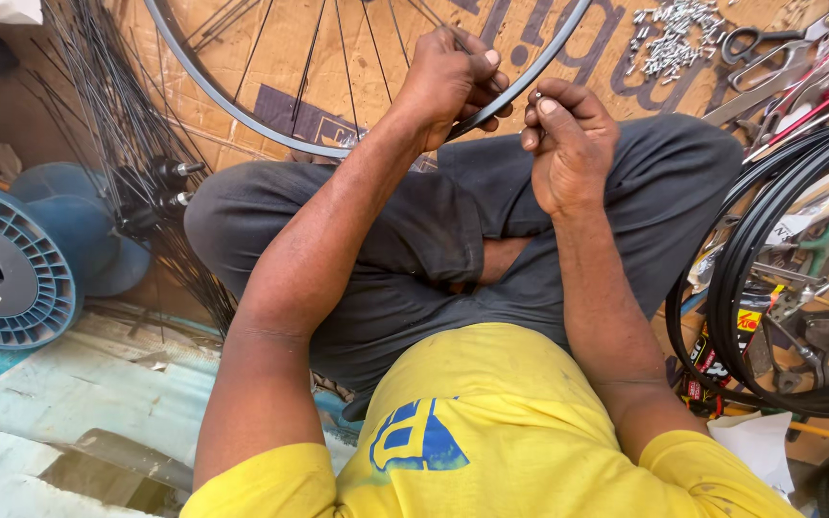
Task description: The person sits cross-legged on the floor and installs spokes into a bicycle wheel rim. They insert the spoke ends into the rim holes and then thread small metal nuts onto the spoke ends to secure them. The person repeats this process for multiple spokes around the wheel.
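Head view: left hand (453,82) gripping rim (242,110)

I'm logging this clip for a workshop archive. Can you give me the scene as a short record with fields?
left hand: grips the wheel rim and a spoke
right hand: pinches a small metal piece beside the rim
posture: seated cross-legged on cardboard
left side: blue spool, loose spokes
right side: black rims, scissors, nipples

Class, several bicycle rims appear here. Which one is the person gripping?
The silver spoked rim at top centre; the left hand grips its edge. The black rims stacked at right lie untouched.
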